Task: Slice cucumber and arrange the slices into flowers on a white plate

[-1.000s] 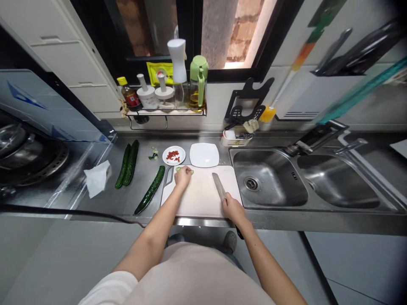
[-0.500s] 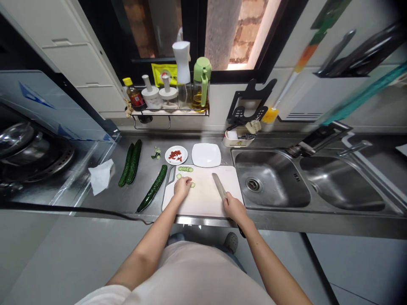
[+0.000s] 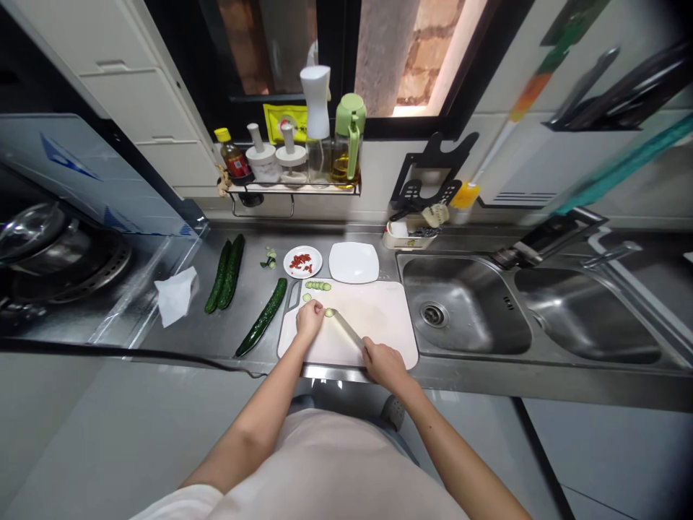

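On the white cutting board (image 3: 373, 310), my left hand (image 3: 310, 321) is closed, its fingertips at the edge of a small cucumber slice (image 3: 329, 313). My right hand (image 3: 384, 364) grips a knife (image 3: 347, 328) by its handle. The blade points up and left, and its tip reaches the slice beside my left fingers. A short row of cucumber slices (image 3: 318, 286) lies along the board's upper edge. One loose slice (image 3: 307, 297) sits just below that row. The slice's contact with my fingers is too small to see clearly.
A whole cucumber (image 3: 263, 318) lies left of the board, with two more cucumbers (image 3: 224, 273) farther left. Behind the board stand a plate of red pieces (image 3: 295, 271) and a white plate (image 3: 354, 262). Cucumber scraps (image 3: 269, 258) and a tissue (image 3: 175, 296) lie leftward; a sink (image 3: 468, 300) is rightward.
My right hand has moved the knife left and the blade tip now meets the slice at my left fingertips. My left hand stays nearly in place.
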The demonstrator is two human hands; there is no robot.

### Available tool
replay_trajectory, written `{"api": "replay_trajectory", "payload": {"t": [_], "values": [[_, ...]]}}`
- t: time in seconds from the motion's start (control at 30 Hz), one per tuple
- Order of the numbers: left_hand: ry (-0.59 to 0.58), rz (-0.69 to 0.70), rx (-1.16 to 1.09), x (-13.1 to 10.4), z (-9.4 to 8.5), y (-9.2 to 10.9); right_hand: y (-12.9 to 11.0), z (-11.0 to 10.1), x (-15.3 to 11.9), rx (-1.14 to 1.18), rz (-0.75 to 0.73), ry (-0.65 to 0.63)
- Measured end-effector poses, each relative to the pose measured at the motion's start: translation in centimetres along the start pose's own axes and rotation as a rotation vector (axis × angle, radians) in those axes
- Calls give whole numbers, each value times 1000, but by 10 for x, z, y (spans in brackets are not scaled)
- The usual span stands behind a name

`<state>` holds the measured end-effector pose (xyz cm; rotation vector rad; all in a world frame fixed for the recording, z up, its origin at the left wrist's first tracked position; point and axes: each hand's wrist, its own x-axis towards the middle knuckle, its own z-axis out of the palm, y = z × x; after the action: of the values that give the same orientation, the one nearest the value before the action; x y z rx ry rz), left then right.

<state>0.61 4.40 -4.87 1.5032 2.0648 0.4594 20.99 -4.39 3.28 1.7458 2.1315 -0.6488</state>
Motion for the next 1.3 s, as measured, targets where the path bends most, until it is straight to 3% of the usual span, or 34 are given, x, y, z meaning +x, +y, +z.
{"api": "replay_trajectory", "payload": {"t": [1.3], "values": [[-52, -28, -26, 4, -9, 5, -23, -8, 16, -14, -24, -79]]}}
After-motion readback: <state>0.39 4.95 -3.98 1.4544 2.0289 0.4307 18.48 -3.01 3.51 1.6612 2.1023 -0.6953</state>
